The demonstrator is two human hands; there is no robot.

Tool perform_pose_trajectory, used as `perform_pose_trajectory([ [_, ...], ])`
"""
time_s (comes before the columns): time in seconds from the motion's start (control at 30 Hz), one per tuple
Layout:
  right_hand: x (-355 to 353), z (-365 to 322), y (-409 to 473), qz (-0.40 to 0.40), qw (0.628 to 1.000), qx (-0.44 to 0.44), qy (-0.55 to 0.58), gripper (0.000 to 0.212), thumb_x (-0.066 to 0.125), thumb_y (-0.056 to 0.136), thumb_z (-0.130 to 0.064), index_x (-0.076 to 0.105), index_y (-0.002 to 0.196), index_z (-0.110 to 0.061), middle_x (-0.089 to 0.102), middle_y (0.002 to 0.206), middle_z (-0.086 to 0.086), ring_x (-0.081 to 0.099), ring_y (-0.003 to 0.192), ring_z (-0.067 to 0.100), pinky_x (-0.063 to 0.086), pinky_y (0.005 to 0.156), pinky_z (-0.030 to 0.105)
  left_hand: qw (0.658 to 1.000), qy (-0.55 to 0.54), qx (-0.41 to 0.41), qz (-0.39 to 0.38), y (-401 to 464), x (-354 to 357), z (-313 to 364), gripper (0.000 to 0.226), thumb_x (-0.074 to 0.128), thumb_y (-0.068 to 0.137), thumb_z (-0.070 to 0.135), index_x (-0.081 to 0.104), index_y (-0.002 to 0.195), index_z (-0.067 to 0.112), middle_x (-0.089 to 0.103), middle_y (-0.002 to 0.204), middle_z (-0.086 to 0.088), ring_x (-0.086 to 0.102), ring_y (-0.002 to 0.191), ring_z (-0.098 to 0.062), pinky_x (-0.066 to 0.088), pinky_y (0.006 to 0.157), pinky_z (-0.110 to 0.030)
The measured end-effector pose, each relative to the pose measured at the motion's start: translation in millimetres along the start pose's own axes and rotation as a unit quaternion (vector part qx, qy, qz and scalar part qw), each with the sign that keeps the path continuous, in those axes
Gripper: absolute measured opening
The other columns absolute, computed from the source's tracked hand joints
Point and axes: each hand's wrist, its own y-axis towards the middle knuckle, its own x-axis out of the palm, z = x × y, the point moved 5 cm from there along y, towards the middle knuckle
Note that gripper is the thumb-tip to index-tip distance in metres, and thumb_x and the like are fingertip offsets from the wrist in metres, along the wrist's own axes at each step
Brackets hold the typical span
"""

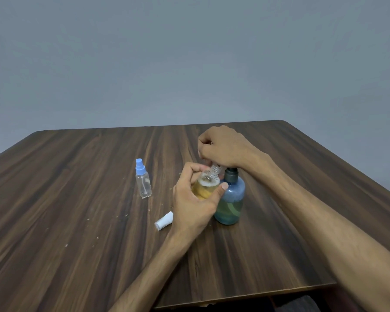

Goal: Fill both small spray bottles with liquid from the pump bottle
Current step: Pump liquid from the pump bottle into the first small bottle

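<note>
My left hand (pixel 193 199) grips a small clear spray bottle (pixel 206 186) with no cap on it, holding yellowish liquid topped with white foam, tilted against the pump bottle. The blue translucent pump bottle (pixel 231 199) stands upright on the table, partly filled with liquid. My right hand (pixel 223 147) is curled over the pump head, which it hides; the dark collar shows below the wrist. The threaded neck of the small bottle sits right under my right fingers. A second small clear spray bottle (pixel 143 180) with a blue cap stands upright to the left.
A white spray cap (pixel 164 220) lies on its side on the dark wooden table (pixel 77 199), just left of my left wrist. Small light crumbs are scattered over the tabletop. The table's near edge runs under my right forearm. A plain grey wall is behind.
</note>
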Motion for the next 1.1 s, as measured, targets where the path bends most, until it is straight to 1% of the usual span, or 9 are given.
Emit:
perform_pose_trajectory([
  [0.1, 5.8, 0.6, -2.9, -0.013, 1.000, 0.010, -0.005, 0.024, 0.056, 0.088, -0.024, 0.073, 0.081, -0.008, 0.075, 0.075, 0.008, 0.055, 0.061, 0.019, 0.044, 0.060, 0.032, 1.000, 0.007, 0.008, 0.002, -0.1, -1.3, -0.3, 0.039, 0.090, 0.078, 0.019, 0.061, 0.104, 0.017, 0.082, 0.093, 0.005, 0.080, 0.092, -0.019, 0.063, 0.086, -0.044],
  [0.3, -15.8, -6.7, -0.7, -0.009, 0.999, 0.017, 0.045, 0.023, 0.054, 0.089, -0.020, 0.075, 0.083, -0.012, 0.078, 0.068, -0.004, 0.067, 0.057, 0.010, 0.060, 0.071, 0.036, 1.000, -0.014, 0.004, -0.005, -0.8, 0.9, 0.0, 0.037, 0.089, 0.081, 0.010, 0.060, 0.104, 0.014, 0.084, 0.097, 0.004, 0.081, 0.097, -0.017, 0.062, 0.092, -0.039],
  [0.37, -11.4, -6.7, -0.9, -0.038, 0.998, 0.019, 0.044, 0.024, 0.055, 0.090, -0.019, 0.076, 0.082, -0.013, 0.079, 0.070, -0.003, 0.073, 0.069, 0.018, 0.062, 0.076, 0.040, 1.000, -0.010, 0.008, -0.006, -0.2, 0.8, 0.0, 0.039, 0.091, 0.082, 0.005, 0.061, 0.104, 0.015, 0.084, 0.098, 0.004, 0.081, 0.097, -0.016, 0.061, 0.090, -0.035],
  [0.47, 5.1, -1.6, -5.8, -0.083, 0.995, 0.036, 0.037, 0.029, 0.053, 0.090, -0.018, 0.077, 0.076, -0.021, 0.079, 0.079, 0.000, 0.075, 0.084, 0.026, 0.063, 0.085, 0.048, 1.000, 0.004, 0.014, 0.002, 0.0, 0.2, 0.3, 0.039, 0.091, 0.079, 0.015, 0.061, 0.104, 0.015, 0.082, 0.096, 0.005, 0.080, 0.094, -0.017, 0.062, 0.086, -0.035],
  [0.57, 8.0, -1.3, -8.0, -0.087, 0.995, 0.045, 0.027, 0.030, 0.051, 0.089, -0.019, 0.077, 0.075, -0.023, 0.079, 0.081, -0.001, 0.074, 0.086, 0.024, 0.062, 0.087, 0.050, 1.000, 0.006, 0.017, 0.006, -0.8, -0.8, 1.3, 0.039, 0.091, 0.078, 0.019, 0.062, 0.104, 0.015, 0.081, 0.095, 0.005, 0.079, 0.093, -0.019, 0.062, 0.085, -0.036],
  [0.73, 0.5, -6.2, -6.0, -0.078, 0.996, 0.033, 0.016, 0.025, 0.053, 0.088, -0.022, 0.077, 0.082, -0.021, 0.079, 0.076, -0.003, 0.074, 0.084, 0.021, 0.061, 0.084, 0.047, 1.000, 0.006, 0.014, 0.000, -0.7, -0.9, 2.3, 0.042, 0.095, 0.080, 0.010, 0.061, 0.104, 0.019, 0.082, 0.094, 0.004, 0.079, 0.091, -0.015, 0.059, 0.082, -0.026],
  [0.83, 6.4, -3.3, -8.7, -0.090, 0.995, 0.040, 0.011, 0.025, 0.053, 0.087, -0.021, 0.076, 0.077, -0.023, 0.078, 0.079, -0.001, 0.074, 0.084, 0.023, 0.062, 0.085, 0.049, 1.000, 0.009, 0.016, 0.002, -0.2, -0.2, 1.6, 0.040, 0.092, 0.078, 0.018, 0.061, 0.104, 0.018, 0.081, 0.094, 0.007, 0.079, 0.091, -0.017, 0.061, 0.083, -0.031],
  [0.97, 0.6, -5.9, -5.6, -0.076, 0.997, 0.027, 0.020, 0.025, 0.054, 0.086, -0.023, 0.077, 0.081, -0.020, 0.080, 0.077, -0.001, 0.075, 0.085, 0.022, 0.062, 0.085, 0.048, 1.000, 0.007, 0.016, 0.002, -0.9, -0.1, 1.5, 0.040, 0.091, 0.077, 0.020, 0.061, 0.104, 0.018, 0.081, 0.093, 0.007, 0.079, 0.090, -0.015, 0.059, 0.083, -0.028],
  [1.1, 3.2, -4.7, -9.6, -0.080, 0.996, 0.040, 0.025, 0.028, 0.048, 0.076, -0.030, 0.075, 0.070, -0.025, 0.078, 0.078, -0.003, 0.074, 0.085, 0.023, 0.062, 0.085, 0.049, 1.000, 0.002, 0.022, 0.002, 0.7, 0.0, 0.5, 0.040, 0.091, 0.078, 0.018, 0.061, 0.105, 0.017, 0.082, 0.096, 0.003, 0.080, 0.094, -0.020, 0.062, 0.087, -0.037],
])
